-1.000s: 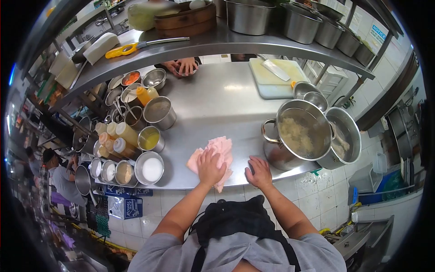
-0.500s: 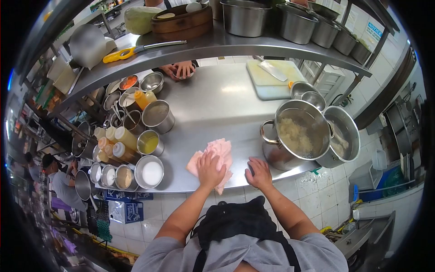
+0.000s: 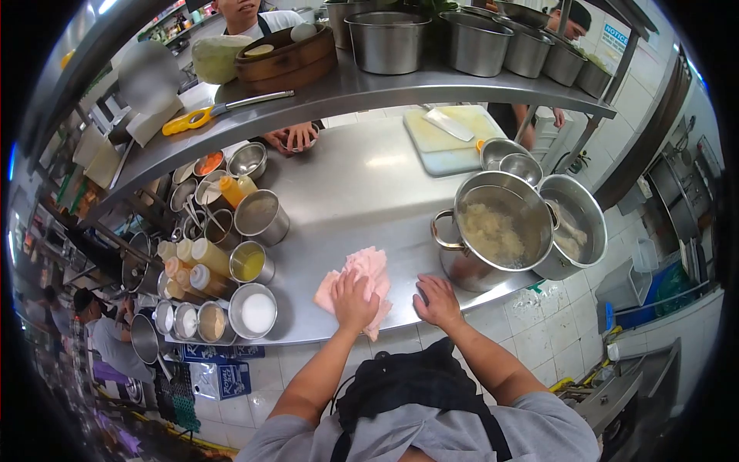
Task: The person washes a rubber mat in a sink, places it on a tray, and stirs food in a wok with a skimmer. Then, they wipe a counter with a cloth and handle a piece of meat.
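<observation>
My left hand (image 3: 352, 299) presses flat on a crumpled pink cloth (image 3: 368, 269) near the front edge of the steel counter (image 3: 362, 192). My right hand (image 3: 437, 299) rests palm down on the bare counter just right of the cloth, fingers spread, holding nothing. A large steel pot (image 3: 493, 231) with pale food inside stands close to the right of my right hand.
A second pot (image 3: 576, 223) sits right of the first. Sauce tins, squeeze bottles (image 3: 208, 258) and a tin of white powder (image 3: 256, 311) crowd the left. At the back lie a cutting board with a cleaver (image 3: 450, 125) and another person's hands (image 3: 291, 138). An overhead shelf (image 3: 346, 88) holds pots.
Both hands and the cloth stay in place on the counter. My head has tilted, so the whole scene has shifted slightly and people behind the shelf now show.
</observation>
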Available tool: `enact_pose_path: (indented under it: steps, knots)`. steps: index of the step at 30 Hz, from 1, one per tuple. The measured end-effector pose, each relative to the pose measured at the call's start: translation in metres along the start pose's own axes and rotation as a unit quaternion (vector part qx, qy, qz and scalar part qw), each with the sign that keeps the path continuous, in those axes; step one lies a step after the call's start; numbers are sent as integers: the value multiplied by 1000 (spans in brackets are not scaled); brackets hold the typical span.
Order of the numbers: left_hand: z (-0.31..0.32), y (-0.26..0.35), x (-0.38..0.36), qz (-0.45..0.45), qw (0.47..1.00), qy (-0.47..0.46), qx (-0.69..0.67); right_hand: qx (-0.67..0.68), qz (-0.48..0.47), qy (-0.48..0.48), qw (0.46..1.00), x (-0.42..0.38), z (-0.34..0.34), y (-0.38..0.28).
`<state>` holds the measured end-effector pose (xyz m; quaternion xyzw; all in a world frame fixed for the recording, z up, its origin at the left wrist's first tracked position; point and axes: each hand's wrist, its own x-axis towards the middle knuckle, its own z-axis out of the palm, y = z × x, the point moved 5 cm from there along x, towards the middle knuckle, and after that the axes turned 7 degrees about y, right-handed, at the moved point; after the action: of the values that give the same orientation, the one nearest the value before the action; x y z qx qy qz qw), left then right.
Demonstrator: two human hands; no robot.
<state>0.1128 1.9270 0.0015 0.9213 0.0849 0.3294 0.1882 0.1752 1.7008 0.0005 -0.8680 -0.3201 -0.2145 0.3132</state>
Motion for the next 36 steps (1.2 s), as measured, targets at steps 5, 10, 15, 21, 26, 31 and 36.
enact_pose_path:
  steps: [5,10,15,21,26,31,36]
  knots:
    - [6,-3,2,-3,1000,-13,11,3,7,-17,1000,0,2,2]
    - [36,1,24,8,999,-38,19,14,7,-16,1000,-2,3,0]
    - [31,4,25,6,1000,-16,14,10,7,-20,1000,-2,3,-3]
    - [22,2,25,7,1000,0,13,4,-24,-22,999,-3,11,-2]
    - [27,23,22,-48,997,-18,58,13,-1,-49,999,-9,18,2]
    - [26,42,11,-21,1000,10,21,0,-6,-67,998,-13,22,4]
    - [19,36,6,-11,999,18,-25,-2,-14,-65,998,-13,25,4]
